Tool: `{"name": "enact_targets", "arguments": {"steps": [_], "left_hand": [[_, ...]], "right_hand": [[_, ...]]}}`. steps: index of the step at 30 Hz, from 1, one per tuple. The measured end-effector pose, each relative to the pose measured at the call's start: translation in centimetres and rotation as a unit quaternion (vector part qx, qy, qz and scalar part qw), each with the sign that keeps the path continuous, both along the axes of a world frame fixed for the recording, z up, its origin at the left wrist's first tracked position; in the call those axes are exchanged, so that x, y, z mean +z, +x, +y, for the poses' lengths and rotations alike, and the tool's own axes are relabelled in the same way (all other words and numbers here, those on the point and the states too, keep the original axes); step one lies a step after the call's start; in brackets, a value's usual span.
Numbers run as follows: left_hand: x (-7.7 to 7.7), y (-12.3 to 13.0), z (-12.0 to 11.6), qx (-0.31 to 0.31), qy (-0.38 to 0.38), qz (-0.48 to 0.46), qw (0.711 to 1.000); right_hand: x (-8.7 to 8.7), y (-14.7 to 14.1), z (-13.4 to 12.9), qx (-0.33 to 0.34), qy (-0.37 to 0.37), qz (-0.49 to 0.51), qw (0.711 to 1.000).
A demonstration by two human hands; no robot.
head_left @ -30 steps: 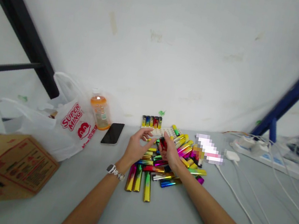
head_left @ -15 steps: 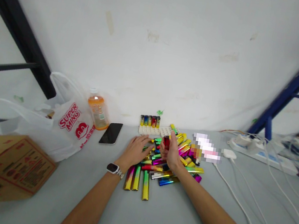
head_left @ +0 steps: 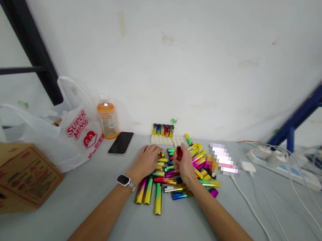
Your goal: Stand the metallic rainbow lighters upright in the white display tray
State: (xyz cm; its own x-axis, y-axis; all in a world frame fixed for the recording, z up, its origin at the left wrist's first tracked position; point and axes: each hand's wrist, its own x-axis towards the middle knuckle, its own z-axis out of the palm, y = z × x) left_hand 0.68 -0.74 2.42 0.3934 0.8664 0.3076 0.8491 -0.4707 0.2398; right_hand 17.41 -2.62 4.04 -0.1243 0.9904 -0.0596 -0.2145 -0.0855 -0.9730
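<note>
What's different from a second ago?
The left hand has drawn back from the right hand and lowered, palm down, at the left edge of the lighter pile. The right hand still grips the red lighter. The standing lighters, dark phone and bottle stayed put.

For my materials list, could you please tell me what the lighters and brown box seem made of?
Lighters: metallic-coated plastic or metal, glossy, given their bright reflections; the look leaves it open. Box: probably matt cardboard, judging by its brown, folded panels.

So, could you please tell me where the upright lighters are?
In the head view, the upright lighters stand near the middle, along the back of a white tray, beyond the left hand.
</note>
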Motion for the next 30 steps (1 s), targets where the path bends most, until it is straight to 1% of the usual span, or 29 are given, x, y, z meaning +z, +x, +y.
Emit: {"name": "enact_targets", "arguments": {"steps": [2,3,5,7,9,11,12,14,16,18,21,23,27,30], "left_hand": [[0.1,0.0,0.0,0.014,0.002,-0.004,1.000],[0.1,0.0,0.1,0.020,0.003,-0.006,1.000],[0.2,0.0,0.1,0.029,0.004,-0.005,1.000],[0.4,-0.1,0.1,0.038,0.002,-0.004,0.999],[0.6,-0.1,0.1,0.045,-0.007,-0.004,0.999],[0.7,-0.3,0.3,0.045,-0.023,-0.007,0.999],[0.7,-0.4,0.4,0.043,-0.032,-0.011,0.999],[0.7,-0.7,0.7,0.032,-0.047,-0.027,0.998],[0.6,-1.1,1.0,0.015,-0.056,-0.054,0.997],[0.6,-1.4,1.2,0.007,-0.058,-0.075,0.995],[0.7,-1.9,1.2,0.031,-0.053,-0.063,0.996],[0.7,-2.1,1.2,0.055,-0.056,-0.041,0.996],[0.6,-2.4,1.3,0.066,-0.067,-0.034,0.995],[0.4,-2.8,1.6,0.063,-0.073,-0.048,0.994]], "right_hand": [[0.3,-0.1,-0.3,-0.016,0.006,0.009,1.000],[0.3,-0.2,-0.3,-0.018,0.022,0.008,1.000],[0.3,-0.2,-0.3,-0.011,0.081,-0.014,0.997],[0.1,-0.1,0.1,-0.025,0.160,-0.065,0.985],[0.0,0.2,0.7,-0.072,0.251,-0.142,0.955],[0.1,0.6,1.5,-0.123,0.325,-0.226,0.910],[0.3,0.8,2.1,-0.135,0.348,-0.261,0.890],[0.8,1.0,3.4,-0.123,0.366,-0.307,0.870],[1.4,1.1,5.2,-0.086,0.370,-0.331,0.864],[2.0,0.9,7.2,-0.068,0.375,-0.352,0.855],[2.6,0.4,10.2,-0.053,0.392,-0.380,0.836],[2.8,0.0,11.8,-0.044,0.391,-0.421,0.817],[2.9,-0.5,13.7,-0.020,0.389,-0.511,0.767],[2.6,-0.5,14.4,-0.005,0.389,-0.549,0.740]]}}
